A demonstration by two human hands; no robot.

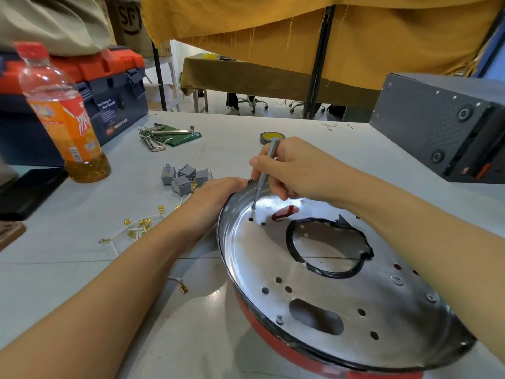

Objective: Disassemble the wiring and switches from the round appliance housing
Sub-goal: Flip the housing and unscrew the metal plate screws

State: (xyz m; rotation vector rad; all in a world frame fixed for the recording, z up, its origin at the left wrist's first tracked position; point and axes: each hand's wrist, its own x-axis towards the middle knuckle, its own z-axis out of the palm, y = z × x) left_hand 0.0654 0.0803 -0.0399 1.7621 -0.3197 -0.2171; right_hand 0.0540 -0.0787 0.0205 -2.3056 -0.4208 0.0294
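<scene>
Two hands work: right hand (295, 170) pinches screwdriver (266, 170) upright, tip on screw (253, 206); left hand (216, 198), fingers flat, braces housing (341, 296) rim vs. turning. Switches (183, 176), wires (136, 231) lie alongside.

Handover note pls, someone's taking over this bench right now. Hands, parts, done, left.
Right hand grips a slim grey screwdriver, its tip on a screw near the far-left rim inside the round housing.
Left hand rests on the housing's left rim and steadies it.
Done: grey switches lie in a pile on the table left of the housing; white wires with brass terminals lie loose beside them.
Left: the screw under the tip, another screw at the near rim, and what look like two more on the right side.
</scene>
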